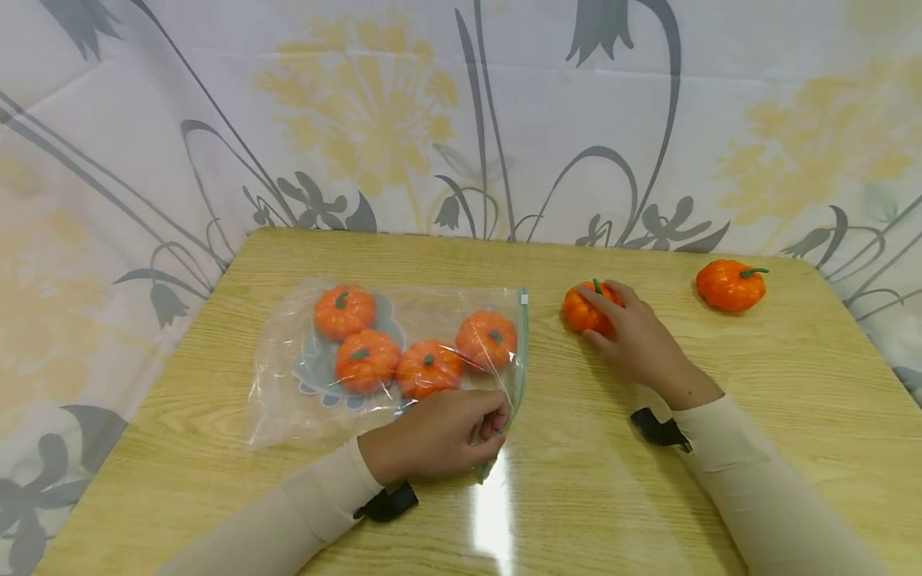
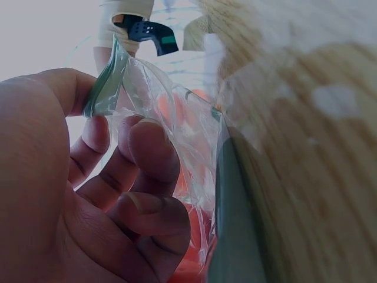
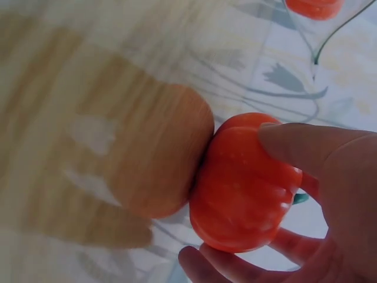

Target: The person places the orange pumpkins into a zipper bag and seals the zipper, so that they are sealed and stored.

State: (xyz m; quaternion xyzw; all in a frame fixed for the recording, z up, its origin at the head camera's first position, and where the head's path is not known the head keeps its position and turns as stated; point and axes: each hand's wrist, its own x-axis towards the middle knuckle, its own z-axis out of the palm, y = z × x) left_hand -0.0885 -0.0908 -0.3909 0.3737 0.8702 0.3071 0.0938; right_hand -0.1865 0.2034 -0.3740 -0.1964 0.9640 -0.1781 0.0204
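Note:
A clear zip bag (image 1: 281, 404) with a green zip edge lies flat, its mouth toward the right. Several small orange pumpkins (image 1: 367, 362) are inside it. At the mouth's near corner, my left hand (image 1: 446, 436) pinches the bag's edge; the left wrist view shows the green zip strip (image 2: 109, 88) by the thumb, lifted off the table. To the right of the bag, my right hand (image 1: 644, 348) holds another pumpkin (image 1: 578, 312) between thumb and fingers. That pumpkin (image 3: 241, 188) sits at the tabletop, its green stem partly hidden by the hand in the right wrist view.
One more orange pumpkin (image 1: 729, 286) with a green stem lies at the far right of the wooden table (image 1: 576, 496). Behind the table hangs a white floral cloth (image 1: 504, 104). Each wrist wears a black strap (image 1: 659, 428).

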